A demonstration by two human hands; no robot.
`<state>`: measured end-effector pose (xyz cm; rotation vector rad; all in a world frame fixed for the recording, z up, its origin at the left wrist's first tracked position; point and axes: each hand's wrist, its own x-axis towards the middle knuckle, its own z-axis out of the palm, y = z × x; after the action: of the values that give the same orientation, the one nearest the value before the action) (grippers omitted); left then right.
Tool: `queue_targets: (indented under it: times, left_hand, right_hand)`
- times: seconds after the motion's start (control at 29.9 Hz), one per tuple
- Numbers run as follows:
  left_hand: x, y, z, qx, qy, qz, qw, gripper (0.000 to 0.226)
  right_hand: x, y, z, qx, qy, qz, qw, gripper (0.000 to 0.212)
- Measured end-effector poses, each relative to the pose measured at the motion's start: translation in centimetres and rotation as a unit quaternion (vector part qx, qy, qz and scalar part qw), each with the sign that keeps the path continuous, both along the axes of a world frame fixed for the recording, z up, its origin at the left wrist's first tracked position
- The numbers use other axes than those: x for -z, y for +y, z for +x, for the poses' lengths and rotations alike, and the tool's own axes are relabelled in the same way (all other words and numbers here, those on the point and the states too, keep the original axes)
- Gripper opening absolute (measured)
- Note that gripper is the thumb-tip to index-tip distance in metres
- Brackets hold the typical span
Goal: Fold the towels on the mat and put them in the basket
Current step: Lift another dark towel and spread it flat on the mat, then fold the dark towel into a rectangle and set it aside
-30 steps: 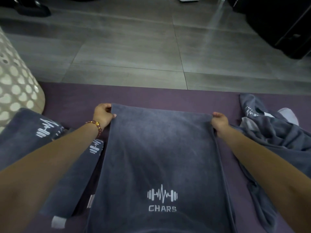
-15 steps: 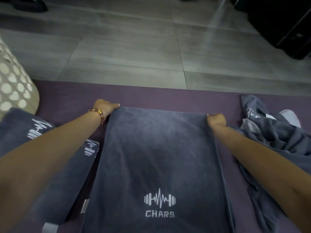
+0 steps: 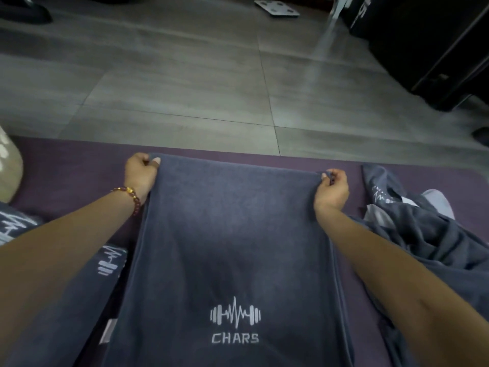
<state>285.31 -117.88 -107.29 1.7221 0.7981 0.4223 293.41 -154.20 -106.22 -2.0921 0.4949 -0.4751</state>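
The dark grey towel (image 3: 232,234) lies flat on the purple mat (image 3: 74,165), its far edge stretched between the two hands. The left hand (image 3: 140,173) pinches the far left corner, with the thumb on top and the fingers (image 3: 144,162) curled at the hem. The right hand (image 3: 332,189) pinches the far right corner the same way.

Nearer the person than the fingers, the towel bears a white dumbbell-and-pulse logo (image 3: 235,312) above the word "CHARS". A beaded bracelet (image 3: 131,198) circles the left wrist.

Well to the left of the left fingers, the pale perforated basket (image 3: 9,165) shows at the frame edge. Under the left forearm lie folded towels (image 3: 66,300) with the same dumbbell mark, though no wording can be read there. Just right of the right fingers is a crumpled towel (image 3: 423,234) showing part of that logo.
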Motion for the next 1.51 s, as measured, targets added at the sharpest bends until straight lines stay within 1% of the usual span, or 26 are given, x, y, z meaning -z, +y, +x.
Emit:
queue_targets:
  times: [0.03, 0.1, 0.17, 0.23, 0.3, 0.33, 0.37, 0.44, 0.5, 0.54, 0.57, 0.64, 0.7, 0.74, 0.84, 0.9, 0.94, 1.0, 1.07, 1.1, 1.14, 1.24, 1.31, 1.41, 1.47, 1.51]
  left_hand:
    - [0.2, 0.0, 0.3, 0.001, -0.001, 0.013, 1.000, 0.011]
    - [0.4, 0.1, 0.6, -0.004, 0.011, 0.035, 0.999, 0.012]
    - [0.9, -0.1, 0.7, 0.008, 0.036, 0.062, 0.997, 0.018]
    - [1.6, -0.7, 0.4, 0.010, 0.081, 0.171, 0.982, 0.034]
    - [1.6, -1.8, 0.0, -0.009, 0.131, 0.315, 0.940, 0.050]
    - [1.4, -2.7, -0.1, 0.015, 0.126, 0.386, 0.914, 0.052]
    - [1.4, -3.6, 0.0, 0.071, 0.091, 0.443, 0.889, 0.052]
    - [1.8, -5.4, 0.0, 0.234, 0.033, 0.499, 0.834, 0.049]
    - [2.9, -6.1, -0.4, 0.358, 0.074, 0.531, 0.764, 0.067]
    - [3.8, -5.7, -0.7, 0.381, 0.109, 0.539, 0.743, 0.075]
    - [4.3, -4.8, -1.0, 0.376, 0.136, 0.536, 0.743, 0.078]
    - [4.8, -2.3, -1.3, 0.316, 0.167, 0.516, 0.778, 0.077]
    - [4.5, -0.3, -1.4, 0.280, 0.209, 0.489, 0.799, 0.068]
    - [4.2, 0.3, -1.4, 0.277, 0.228, 0.475, 0.804, 0.063]
    - [3.5, -0.4, -1.6, 0.261, 0.293, 0.449, 0.803, 0.059]
    - [3.3, -2.2, -2.4, 0.247, 0.304, 0.482, 0.783, 0.060]
    - [3.4, -3.3, -3.2, 0.262, 0.273, 0.506, 0.775, 0.062]
    - [3.4, -5.9, -6.1, 0.348, 0.180, 0.539, 0.746, 0.067]
    - [3.9, -7.7, -9.6, 0.427, 0.116, 0.574, 0.689, 0.063]
    - [4.2, -8.1, -11.5, 0.452, 0.113, 0.581, 0.668, 0.061]
    - [4.3, -8.3, -13.2, 0.463, 0.112, 0.583, 0.658, 0.061]
    - [4.5, -7.6, -18.3, 0.461, 0.118, 0.569, 0.670, 0.060]
    - [4.5, -7.1, -20.7, 0.463, 0.143, 0.556, 0.675, 0.064]
    - [3.8, -8.1, -22.4, 0.448, 0.184, 0.538, 0.690, 0.066]
    - [3.5, -9.2, -23.3, 0.451, 0.197, 0.514, 0.702, 0.073]
    - [3.2, -9.8, -24.0, 0.469, 0.198, 0.505, 0.697, 0.076]
  right_hand:
    - [0.2, -0.2, 0.3, -0.001, 0.010, -0.009, 1.000, 0.015]
    - [0.6, -0.1, 0.6, -0.001, 0.038, -0.048, 0.998, 0.017]
    - [1.1, 0.4, 0.7, -0.009, 0.066, -0.149, 0.987, 0.023]
    - [1.7, 1.5, 0.4, -0.040, 0.047, -0.257, 0.964, 0.042]
    - [2.2, 3.4, -0.5, -0.116, -0.009, -0.306, 0.945, 0.058]
    - [2.6, 4.5, -1.2, -0.183, -0.022, -0.320, 0.929, 0.060]
    - [3.0, 5.9, -2.1, -0.262, -0.020, -0.331, 0.906, 0.060]
    - [3.7, 8.7, -4.2, -0.423, 0.022, -0.345, 0.838, 0.058]
    - [4.5, 10.0, -5.4, -0.514, 0.059, -0.386, 0.763, 0.062]
    - [4.8, 9.6, -5.3, -0.524, 0.067, -0.415, 0.741, 0.067]
    - [4.9, 8.5, -4.6, -0.510, 0.074, -0.436, 0.738, 0.074]
    - [4.9, 5.1, -2.6, -0.430, 0.109, -0.443, 0.779, 0.080]
    - [4.2, 1.0, -0.7, -0.329, 0.182, -0.423, 0.824, 0.072]
    - [3.7, -0.5, -0.1, -0.296, 0.230, -0.404, 0.834, 0.068]
    - [2.5, -1.4, 0.1, -0.240, 0.340, -0.408, 0.812, 0.066]
    - [2.4, 0.3, -1.2, -0.209, 0.327, -0.449, 0.805, 0.066]
    - [2.5, 1.3, -2.5, -0.221, 0.291, -0.463, 0.807, 0.065]
    - [2.9, 3.0, -6.0, -0.329, 0.198, -0.471, 0.794, 0.065]
    - [3.4, 2.6, -9.6, -0.446, 0.160, -0.468, 0.746, 0.072]
    - [3.4, 1.3, -10.6, -0.459, 0.163, -0.462, 0.742, 0.076]
    - [3.5, -0.4, -11.2, -0.438, 0.173, -0.452, 0.758, 0.078]
    - [3.3, -6.0, -13.7, -0.310, 0.219, -0.409, 0.830, 0.071]
    - [2.9, -7.4, -15.2, -0.264, 0.276, -0.366, 0.849, 0.058]
    - [2.1, -5.2, -17.5, -0.223, 0.298, -0.404, 0.836, 0.062]
    - [1.3, -2.7, -19.5, -0.296, 0.244, -0.431, 0.817, 0.065]
    - [0.9, -1.6, -21.1, -0.363, 0.218, -0.436, 0.794, 0.066]
